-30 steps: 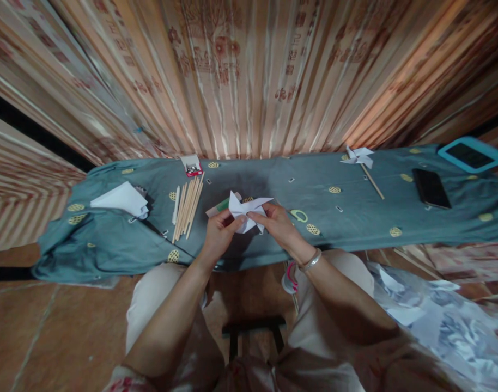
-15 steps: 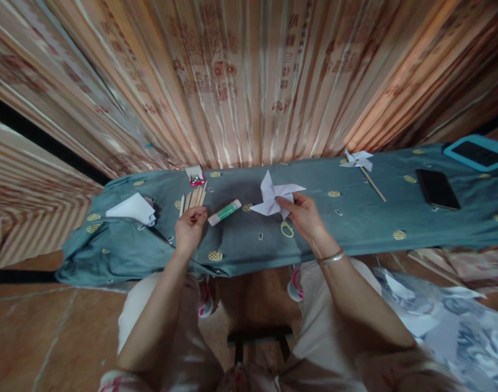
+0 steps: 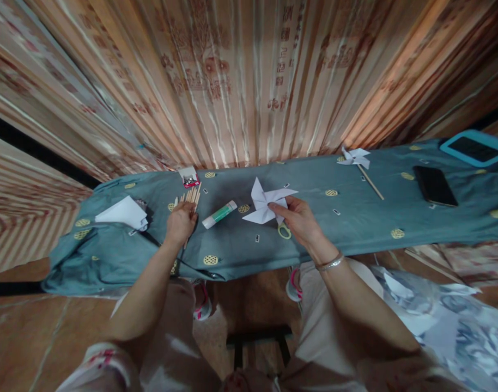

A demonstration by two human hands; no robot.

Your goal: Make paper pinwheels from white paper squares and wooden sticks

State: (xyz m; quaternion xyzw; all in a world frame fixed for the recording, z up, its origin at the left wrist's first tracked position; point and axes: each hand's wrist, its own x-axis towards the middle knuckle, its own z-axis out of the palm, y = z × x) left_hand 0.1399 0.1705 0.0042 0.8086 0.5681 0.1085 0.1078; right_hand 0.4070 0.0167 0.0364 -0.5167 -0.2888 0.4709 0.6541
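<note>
Between the thumb and fingers of my right hand (image 3: 300,218) is a white paper pinwheel (image 3: 263,206), its blades folded in to the centre. My left hand (image 3: 181,224) is closed over a bundle of wooden sticks (image 3: 194,195); one stick's end shows below the palm, and the fingertips are partly hidden. A green and white glue stick (image 3: 219,214) lies between my hands. Just under the pinwheel, the yellow-green handle of scissors (image 3: 284,231) peeks out. A small red and white box (image 3: 189,178) with shiny bits inside stands behind the sticks.
White paper sheets (image 3: 124,213) lie at the left of the cloth-covered table (image 3: 241,256). Further right are a finished pinwheel on a stick (image 3: 357,158), a black phone (image 3: 435,186) and a blue-framed tablet (image 3: 475,148). A bag of paper scraps (image 3: 449,316) sits at lower right.
My left hand has moved slightly forward over the sticks, and a stick's end now shows beneath it. My right hand still holds the pinwheel. The view has shifted a little.
</note>
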